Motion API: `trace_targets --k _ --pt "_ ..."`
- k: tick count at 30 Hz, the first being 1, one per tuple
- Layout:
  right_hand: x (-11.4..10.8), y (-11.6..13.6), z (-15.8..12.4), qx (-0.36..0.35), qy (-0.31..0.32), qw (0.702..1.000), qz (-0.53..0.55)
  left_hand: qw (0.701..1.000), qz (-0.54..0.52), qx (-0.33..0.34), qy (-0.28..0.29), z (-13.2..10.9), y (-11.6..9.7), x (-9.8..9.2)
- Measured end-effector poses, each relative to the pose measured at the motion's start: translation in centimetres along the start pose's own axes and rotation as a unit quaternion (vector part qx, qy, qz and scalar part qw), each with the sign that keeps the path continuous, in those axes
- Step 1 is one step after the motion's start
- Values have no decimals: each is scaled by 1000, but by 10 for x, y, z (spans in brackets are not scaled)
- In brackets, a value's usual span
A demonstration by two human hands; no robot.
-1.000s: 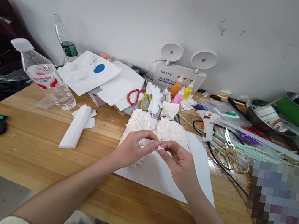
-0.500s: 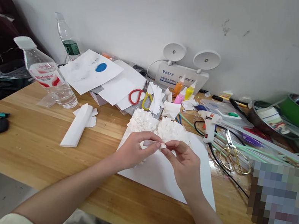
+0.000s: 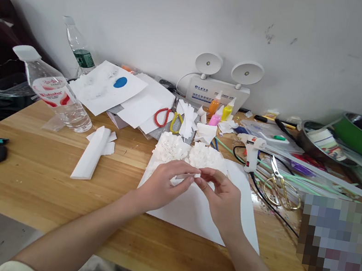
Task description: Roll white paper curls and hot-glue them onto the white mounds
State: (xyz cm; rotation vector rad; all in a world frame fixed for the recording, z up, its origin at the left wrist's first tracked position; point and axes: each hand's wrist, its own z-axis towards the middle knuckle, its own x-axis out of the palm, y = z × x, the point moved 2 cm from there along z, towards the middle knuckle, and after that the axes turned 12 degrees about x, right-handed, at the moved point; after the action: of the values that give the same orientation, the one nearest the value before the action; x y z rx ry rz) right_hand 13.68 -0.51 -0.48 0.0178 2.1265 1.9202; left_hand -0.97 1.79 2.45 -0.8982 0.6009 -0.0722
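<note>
In the head view, my left hand [image 3: 166, 184] pinches a narrow white paper strip [image 3: 184, 176], and my right hand [image 3: 220, 198] grips its end between thumb and fingertips. I hold it over the white paper sheet [image 3: 187, 216], near the crumpled paper bits [image 3: 209, 157].

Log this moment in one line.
left hand: pinching thin white paper strip | right hand: fingers on its end | beneath: white paper sheet

Left forearm [image 3: 80, 229] and right forearm [image 3: 256, 266] bare, running up from the bottom edge, angled inward. Wrists [image 3: 137, 198] roughly straight. Left hand [image 3: 163, 184]: thumb-index pinch, tips pointing right. Right hand [image 3: 220, 199]: same pinch, tips pointing left. Fingertips close together; can't tell if touching.
</note>
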Motion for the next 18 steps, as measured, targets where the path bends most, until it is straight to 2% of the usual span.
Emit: trace_targets --k 4,12,18 --pt "0 3 0 -17 11 1000 -13 999 41 17 2 -2 1 0" --pt "1 6 -1 -35 52 998 -10 997 14 -70 -10 0 0 -5" --pt "2 9 -4 -47 108 993 3 996 -10 -87 -8 2 3 -6"
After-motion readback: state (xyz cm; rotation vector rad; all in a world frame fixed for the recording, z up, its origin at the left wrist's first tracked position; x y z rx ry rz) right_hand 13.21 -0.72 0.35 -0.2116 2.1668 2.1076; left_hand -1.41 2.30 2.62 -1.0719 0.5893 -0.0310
